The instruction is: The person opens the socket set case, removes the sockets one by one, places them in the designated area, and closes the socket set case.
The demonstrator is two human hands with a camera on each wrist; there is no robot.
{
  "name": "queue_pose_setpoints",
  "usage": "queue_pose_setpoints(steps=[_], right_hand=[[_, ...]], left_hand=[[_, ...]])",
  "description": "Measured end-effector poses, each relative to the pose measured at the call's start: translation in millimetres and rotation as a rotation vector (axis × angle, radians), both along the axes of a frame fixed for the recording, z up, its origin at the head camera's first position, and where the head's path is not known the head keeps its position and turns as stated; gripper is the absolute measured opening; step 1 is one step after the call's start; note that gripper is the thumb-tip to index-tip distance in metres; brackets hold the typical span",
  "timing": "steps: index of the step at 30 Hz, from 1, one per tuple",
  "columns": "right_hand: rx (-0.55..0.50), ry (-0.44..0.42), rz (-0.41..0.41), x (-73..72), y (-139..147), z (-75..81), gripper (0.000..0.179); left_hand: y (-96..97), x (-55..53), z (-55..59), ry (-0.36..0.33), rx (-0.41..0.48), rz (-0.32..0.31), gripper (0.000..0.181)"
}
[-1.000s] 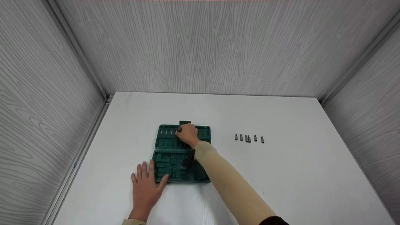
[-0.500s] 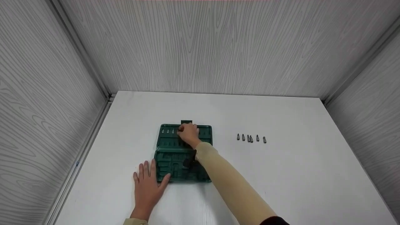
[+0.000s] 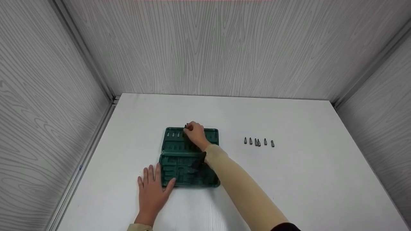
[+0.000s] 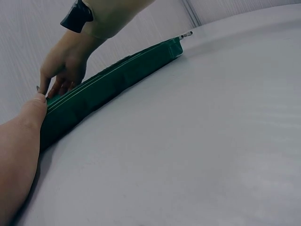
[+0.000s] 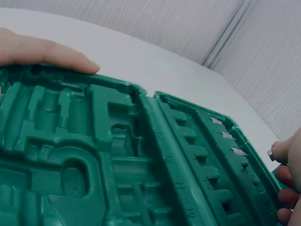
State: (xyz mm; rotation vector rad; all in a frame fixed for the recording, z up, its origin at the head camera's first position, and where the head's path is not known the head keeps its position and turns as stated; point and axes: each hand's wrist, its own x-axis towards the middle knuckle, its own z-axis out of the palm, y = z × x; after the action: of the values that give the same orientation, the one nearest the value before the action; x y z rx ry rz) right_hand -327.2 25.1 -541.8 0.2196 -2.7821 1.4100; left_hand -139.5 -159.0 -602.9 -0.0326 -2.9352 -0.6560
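Note:
An open green plastic tool case [image 3: 189,154] lies on the table with moulded slots in both halves. Three silver bits [image 5: 228,135] sit side by side in slots of its far half. Over the back edge of that half, my right hand [image 3: 196,134] pinches a small metal bit [image 5: 270,154] between thumb and finger, its tip poking out. My left hand [image 3: 152,195] lies with fingers spread at the case's near left corner, the index finger along the left side and the thumb [image 4: 34,109] on the front rim.
Several loose bits [image 3: 258,142] stand or lie in a row on the white table [image 3: 305,179], right of the case. Wood-grain panels [image 3: 221,48] close off the back and both sides. A dark device [image 4: 77,16] is strapped at the right wrist.
My right hand has moved up and back from the slot row to the case's far edge, with the bit in its fingers. The left hand stays at the corner.

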Motion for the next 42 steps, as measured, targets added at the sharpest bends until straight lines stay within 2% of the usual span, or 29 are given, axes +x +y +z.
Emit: queue_pose_setpoints(steps=[5, 11, 15, 21, 28, 36, 42], right_hand=[[-0.077, -0.013, 0.019, -3.7, 14, 10.1, 0.016], [-0.078, -0.016, 0.001, -1.7, 34, 20.4, 0.019], [-0.079, -0.021, -0.024, 5.1, 45, 24.7, 0.019], [-0.116, -0.066, -0.045, 14.8, 61, 23.2, 0.017], [-0.184, -0.064, -0.074, 25.4, 83, 23.9, 0.014], [-0.137, -0.140, -0.101, 44.6, 110, 18.2, 0.016], [-0.183, -0.158, -0.124, 60.4, 136, 10.0, 0.014]], left_hand=[[0.0, -2.0, 1.9, 0.012, 0.000, 0.000, 0.093], [-0.2, -4.5, 2.5, 0.031, -0.010, 0.003, 0.092], [0.4, -4.3, 0.9, 0.029, -0.015, 0.003, 0.093], [0.5, -2.6, 0.2, 0.004, -0.012, 0.001, 0.094], [-1.4, -7.3, 0.4, 0.045, -0.008, -0.002, 0.093], [-1.2, -9.2, -1.8, 0.059, -0.015, -0.003, 0.092], [-0.9, -6.2, -0.7, 0.052, -0.011, -0.002, 0.092]])
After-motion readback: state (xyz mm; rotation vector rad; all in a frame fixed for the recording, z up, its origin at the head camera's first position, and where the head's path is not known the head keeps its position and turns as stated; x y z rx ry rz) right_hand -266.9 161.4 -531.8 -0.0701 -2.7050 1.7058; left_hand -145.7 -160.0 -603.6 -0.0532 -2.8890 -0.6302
